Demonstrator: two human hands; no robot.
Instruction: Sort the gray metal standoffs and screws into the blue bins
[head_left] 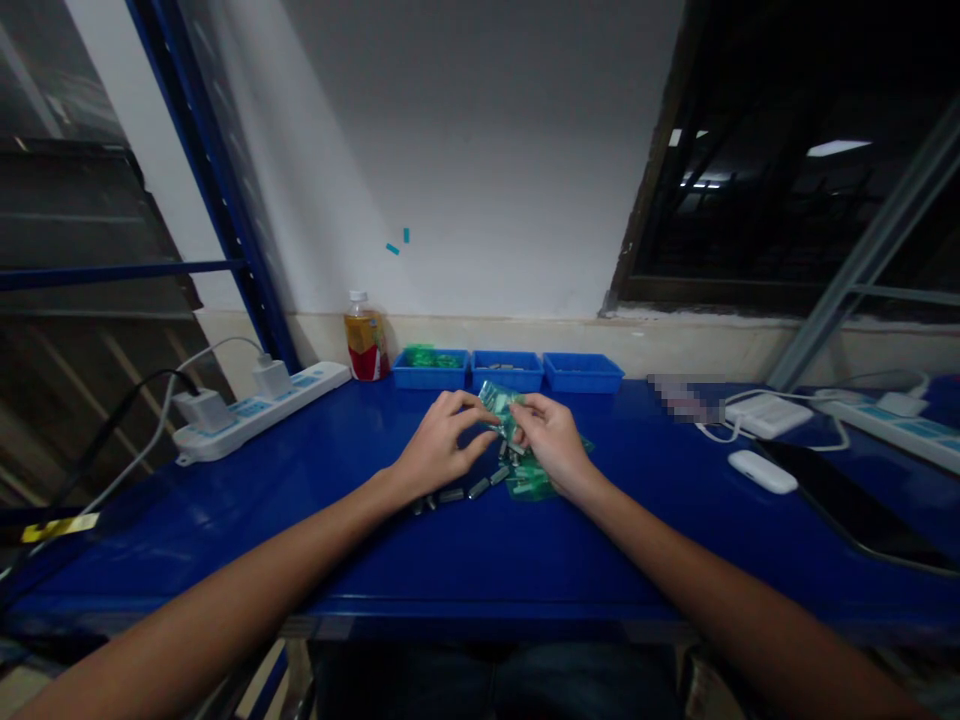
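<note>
My right hand (553, 440) pinches a small translucent green plastic bag (493, 398) over the middle of the blue table. Close by on the left, my left hand (442, 445) has its thumb and fingers apart, the tips at the bag's edge. Below the hands lie several small metal cylinders (478, 488), some strung out toward the left. More green plastic bags (531, 482) lie under my right hand, which partly hides them. Whether the held bag contains anything I cannot make out.
Along the wall stand a blue tray of green bags (431, 378), a blue tray with small pieces (507, 379) and another blue tray (583, 380). A drink bottle (366, 340) and power strip (262, 405) are left; a white case (762, 472) and phone (855, 505) right.
</note>
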